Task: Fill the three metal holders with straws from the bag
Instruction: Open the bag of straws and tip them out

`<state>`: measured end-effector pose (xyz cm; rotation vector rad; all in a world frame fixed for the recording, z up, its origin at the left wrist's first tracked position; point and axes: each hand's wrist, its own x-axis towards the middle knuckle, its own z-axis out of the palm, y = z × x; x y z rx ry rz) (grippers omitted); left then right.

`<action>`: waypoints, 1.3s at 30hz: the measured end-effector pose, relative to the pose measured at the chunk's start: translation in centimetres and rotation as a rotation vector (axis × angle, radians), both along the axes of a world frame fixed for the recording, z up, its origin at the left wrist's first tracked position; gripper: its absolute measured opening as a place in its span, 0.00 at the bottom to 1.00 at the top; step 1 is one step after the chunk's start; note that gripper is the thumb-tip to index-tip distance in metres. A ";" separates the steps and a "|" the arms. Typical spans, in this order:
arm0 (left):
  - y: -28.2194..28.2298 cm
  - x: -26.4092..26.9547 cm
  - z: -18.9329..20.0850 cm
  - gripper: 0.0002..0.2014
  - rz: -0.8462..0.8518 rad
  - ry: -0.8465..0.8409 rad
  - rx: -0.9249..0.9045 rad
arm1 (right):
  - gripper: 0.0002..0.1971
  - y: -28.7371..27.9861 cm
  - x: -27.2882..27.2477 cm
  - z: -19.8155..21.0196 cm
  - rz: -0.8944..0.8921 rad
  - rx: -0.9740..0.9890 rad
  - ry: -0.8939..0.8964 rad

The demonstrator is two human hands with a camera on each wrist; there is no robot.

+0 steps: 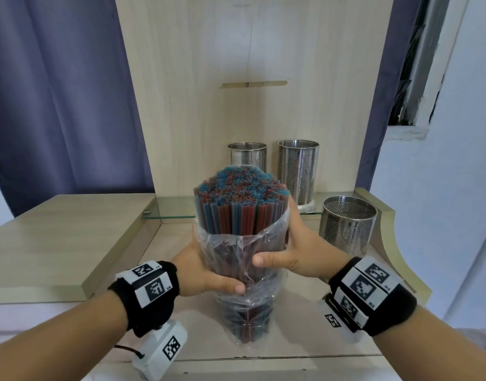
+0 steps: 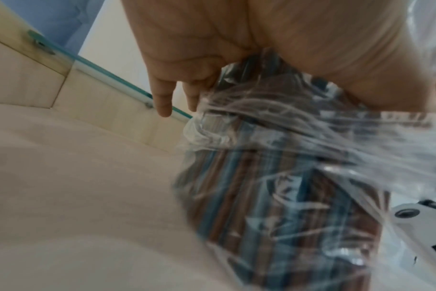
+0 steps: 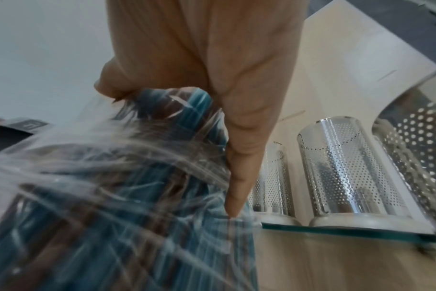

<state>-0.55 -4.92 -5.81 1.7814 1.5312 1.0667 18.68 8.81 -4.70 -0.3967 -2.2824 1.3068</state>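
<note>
A clear plastic bag (image 1: 246, 303) stands upright on the wooden counter, packed with red and blue straws (image 1: 236, 193) whose tops stick out of its open mouth. My left hand (image 1: 206, 273) grips the bag from the left, thumb across its front. My right hand (image 1: 288, 257) grips it from the right, thumb on the front. The wrist views show the straws in the bag (image 2: 274, 187) (image 3: 100, 206) under each palm. Three perforated metal holders stand behind: one (image 1: 247, 154) partly hidden by the straws, one (image 1: 298, 171) on the glass shelf, one (image 1: 347, 225) lower at the right. All look empty.
A glass shelf (image 1: 176, 209) runs along the back under two holders. A raised wooden slab (image 1: 60, 237) lies to the left, a curved wooden edge (image 1: 395, 243) to the right. A purple curtain (image 1: 60, 92) hangs behind.
</note>
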 end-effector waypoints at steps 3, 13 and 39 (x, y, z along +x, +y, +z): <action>-0.7 0.1 -1.1 0.28 0.021 0.100 -0.145 | 0.68 -0.7 0.3 -1.0 0.044 0.014 -0.082; -2.0 1.8 -1.4 0.75 0.332 -0.035 0.305 | 0.57 -3.5 1.6 -1.0 -0.021 0.052 0.179; 1.6 -0.7 -2.7 0.65 0.452 -0.036 0.290 | 0.71 -0.8 -1.7 1.0 -0.174 -0.028 0.132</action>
